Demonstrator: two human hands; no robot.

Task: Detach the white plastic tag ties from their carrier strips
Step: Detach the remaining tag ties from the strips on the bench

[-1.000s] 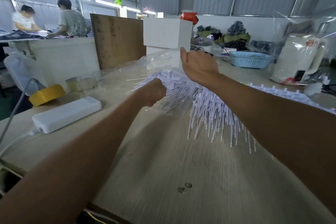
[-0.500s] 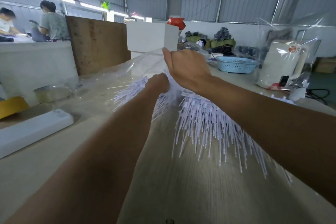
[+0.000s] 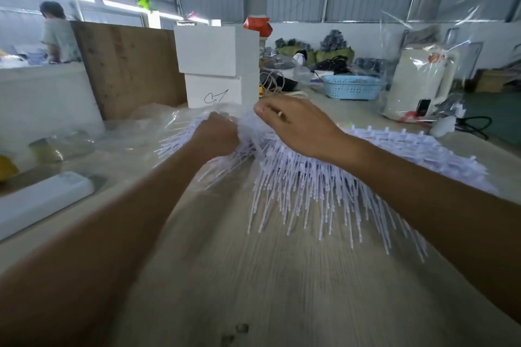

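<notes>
Wooden table (image 3: 253, 276), both hands (image 3: 217, 135) in white tag ties (image 3: 324, 191).

Bare wooden table (image 3: 253, 290) lies open in front of the spread of white tag ties (image 3: 324, 191). Behind the ties, stacked white boxes (image 3: 217, 73) and a wooden board (image 3: 127, 70) block the far side (crumpled clear plastic (image 3: 146, 121) lies between). A white power strip (image 3: 42, 200) lies near the table's left edge.
</notes>
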